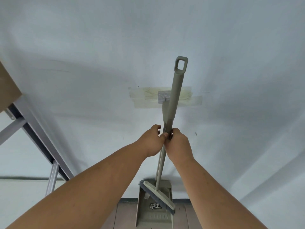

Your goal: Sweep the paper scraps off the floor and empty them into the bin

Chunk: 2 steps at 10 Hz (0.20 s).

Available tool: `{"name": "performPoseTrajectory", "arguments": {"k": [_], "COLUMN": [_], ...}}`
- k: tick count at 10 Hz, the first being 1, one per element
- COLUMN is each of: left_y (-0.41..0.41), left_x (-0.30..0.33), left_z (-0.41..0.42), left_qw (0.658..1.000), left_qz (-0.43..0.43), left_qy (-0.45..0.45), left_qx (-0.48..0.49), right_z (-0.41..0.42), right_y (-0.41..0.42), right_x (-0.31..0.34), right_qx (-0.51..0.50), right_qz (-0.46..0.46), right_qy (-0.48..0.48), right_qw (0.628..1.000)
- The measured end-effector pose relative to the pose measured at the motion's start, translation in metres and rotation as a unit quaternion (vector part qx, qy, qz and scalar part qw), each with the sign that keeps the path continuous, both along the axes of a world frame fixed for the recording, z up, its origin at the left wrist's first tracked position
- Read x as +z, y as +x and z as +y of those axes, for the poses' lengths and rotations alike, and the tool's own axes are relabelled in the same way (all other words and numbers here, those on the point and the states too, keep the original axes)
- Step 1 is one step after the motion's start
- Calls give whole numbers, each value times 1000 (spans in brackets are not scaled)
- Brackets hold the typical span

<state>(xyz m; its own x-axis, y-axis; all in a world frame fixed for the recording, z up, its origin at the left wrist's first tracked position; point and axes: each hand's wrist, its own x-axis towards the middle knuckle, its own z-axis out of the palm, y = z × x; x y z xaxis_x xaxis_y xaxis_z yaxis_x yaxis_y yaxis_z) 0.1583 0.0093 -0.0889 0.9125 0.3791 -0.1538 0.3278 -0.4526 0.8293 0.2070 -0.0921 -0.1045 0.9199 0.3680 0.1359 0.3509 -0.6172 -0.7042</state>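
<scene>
Both hands at frame centre, against pale wall. Right hand (179,144) curled round broom handle (176,96), thumb pressed to shaft. Left hand (152,141) just beside it, fingers loosely curled behind second, thinner pole — whether it grips, cannot tell. Broom head (159,195) low centre, tilted, resting in upright dustpan (154,210) on floor. Taped wall hook (163,96) behind handle — mid-frame. Table frame (33,129) at left edge.

Olive-green broom (175,103), matching dustpan (155,212); grey bristles (154,195); pale wall (99,47).
</scene>
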Motion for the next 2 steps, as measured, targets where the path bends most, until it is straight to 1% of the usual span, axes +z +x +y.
{"name": "performPoseTrajectory", "arguments": {"k": [1, 2], "left_y": [-10, -38], "left_x": [0, 7], "left_z": [5, 14], "left_qw": [1000, 999], "left_qz": [3, -12], "left_qy": [-1, 25], "left_qx": [24, 42], "right_z": [-2, -17], "right_y": [-1, -1], "right_x": [0, 8], "right_qx": [20, 12], "right_qz": [21, 33], "right_qy": [-21, -29], "right_qw": [999, 999]}}
